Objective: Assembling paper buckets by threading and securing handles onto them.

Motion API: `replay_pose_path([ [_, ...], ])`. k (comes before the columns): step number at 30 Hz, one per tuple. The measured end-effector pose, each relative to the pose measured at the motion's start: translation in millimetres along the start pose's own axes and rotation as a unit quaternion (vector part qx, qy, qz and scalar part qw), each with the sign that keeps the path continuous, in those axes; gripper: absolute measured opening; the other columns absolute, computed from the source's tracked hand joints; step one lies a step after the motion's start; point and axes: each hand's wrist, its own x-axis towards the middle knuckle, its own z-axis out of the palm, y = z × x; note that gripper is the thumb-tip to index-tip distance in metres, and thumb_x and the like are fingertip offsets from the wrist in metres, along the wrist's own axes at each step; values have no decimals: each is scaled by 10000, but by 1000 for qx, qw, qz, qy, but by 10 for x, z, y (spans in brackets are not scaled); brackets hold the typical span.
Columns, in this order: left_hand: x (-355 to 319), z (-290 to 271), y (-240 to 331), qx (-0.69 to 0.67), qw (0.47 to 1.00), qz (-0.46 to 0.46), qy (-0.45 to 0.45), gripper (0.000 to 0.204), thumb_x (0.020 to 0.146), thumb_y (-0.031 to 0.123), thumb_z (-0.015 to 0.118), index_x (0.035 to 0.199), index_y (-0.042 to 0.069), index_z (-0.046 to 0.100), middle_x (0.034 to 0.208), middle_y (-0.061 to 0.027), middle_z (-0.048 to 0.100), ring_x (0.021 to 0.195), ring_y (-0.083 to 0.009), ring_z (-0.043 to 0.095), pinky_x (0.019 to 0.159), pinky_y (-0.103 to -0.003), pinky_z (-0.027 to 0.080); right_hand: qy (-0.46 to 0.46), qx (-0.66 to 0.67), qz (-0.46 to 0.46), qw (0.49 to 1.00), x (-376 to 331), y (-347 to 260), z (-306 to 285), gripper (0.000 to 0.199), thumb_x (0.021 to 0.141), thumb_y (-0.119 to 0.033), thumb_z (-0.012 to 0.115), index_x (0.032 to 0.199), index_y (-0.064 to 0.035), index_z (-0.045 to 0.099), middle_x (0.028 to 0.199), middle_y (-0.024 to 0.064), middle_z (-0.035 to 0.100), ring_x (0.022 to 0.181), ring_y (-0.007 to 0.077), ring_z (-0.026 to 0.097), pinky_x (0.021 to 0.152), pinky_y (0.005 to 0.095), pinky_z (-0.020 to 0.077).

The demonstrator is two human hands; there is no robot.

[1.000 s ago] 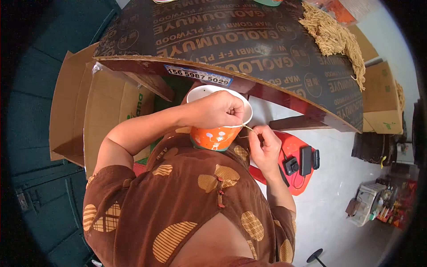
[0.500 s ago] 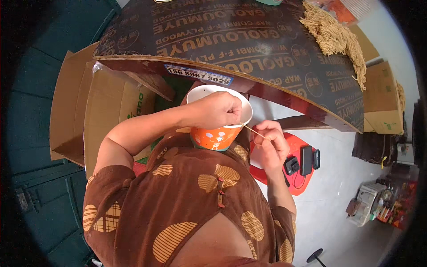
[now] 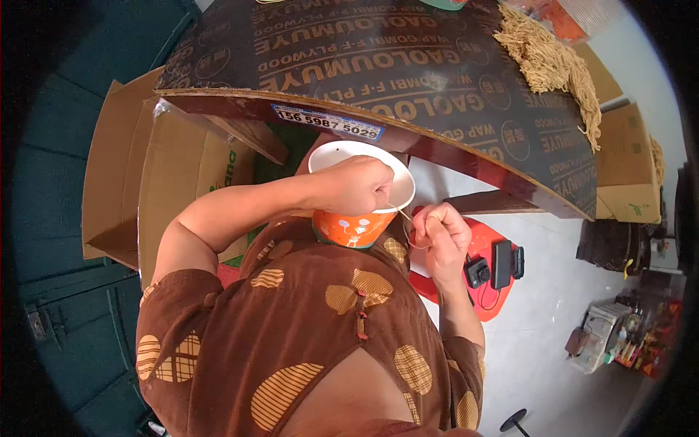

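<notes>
The left hand (image 3: 360,186) is curling closed over the rim of a round orange paper bowl with a white inside (image 3: 357,197), gripping it against the person's chest, just below the near edge of the dark brown plywood surface (image 3: 408,80). The right hand (image 3: 439,233) is hovering just beside the bowl, its fingers pinching shut on a thin pale noodle strand (image 3: 402,214) that is reaching from the hand to the bowl's rim. A long white rectangular label with a blue border (image 3: 328,121) is sticking to the front edge of the surface, above the bowl. A heap of dry yellow noodles (image 3: 546,54) is lying on the far right part of the surface. Open brown cardboard boxes (image 3: 145,175) are standing on the floor to the left, and another tan cardboard box (image 3: 626,167) is sitting to the right. A red plastic stool (image 3: 488,280) is carrying small black devices beneath the right hand
</notes>
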Motion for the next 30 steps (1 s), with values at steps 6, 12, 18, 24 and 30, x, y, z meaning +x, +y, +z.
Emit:
replay_pose_path([
  [6, -4, 13, -29, -17, 999, 22, 16, 111, 833, 111, 583, 814, 1, 585, 724, -102, 619, 678, -164, 565, 631, -337, 450, 5, -205, -65, 977, 93, 87, 68, 86, 918, -52, 556, 846, -31, 513, 684, -39, 527, 573, 24, 438, 508, 208, 374],
  [12, -107, -34, 182, -88, 979, 44, 181, 145, 921, 131, 565, 965, -5, 545, 845, -39, 604, 756, -102, 564, 676, -280, 468, -61, -495, -137, 856, 177, -106, 335, 206, 825, -166, 705, 973, -68, 601, 667, 102, 618, 575, 233, 646, 517, 354, 488],
  [18, -348, -293, 138, -197, 946, 39, 255, 170, 959, 135, 502, 919, -12, 577, 870, -26, 609, 851, -99, 580, 796, -267, 467, -42, -317, -6, 948, 282, 67, -47, 210, 813, -155, 746, 869, -42, 578, 585, -40, 482, 535, 54, 405, 494, 232, 345],
  [24, -417, -390, -23, -166, 946, 110, 256, 275, 1012, 195, 449, 1004, -23, 616, 972, -58, 619, 915, -117, 577, 841, -264, 456, -62, 76, 26, 995, 474, 495, -579, 296, 821, -269, 737, 939, -65, 558, 766, -50, 546, 614, 20, 443, 531, 184, 330],
  [30, -367, -145, -347, -275, 942, 87, 173, 395, 1033, 266, 392, 909, -18, 637, 902, -54, 626, 845, -128, 574, 801, -291, 461, -86, 186, 40, 978, 446, 710, -467, 517, 790, -420, 767, 1027, -25, 534, 835, -4, 562, 655, 77, 533, 570, 218, 453],
])
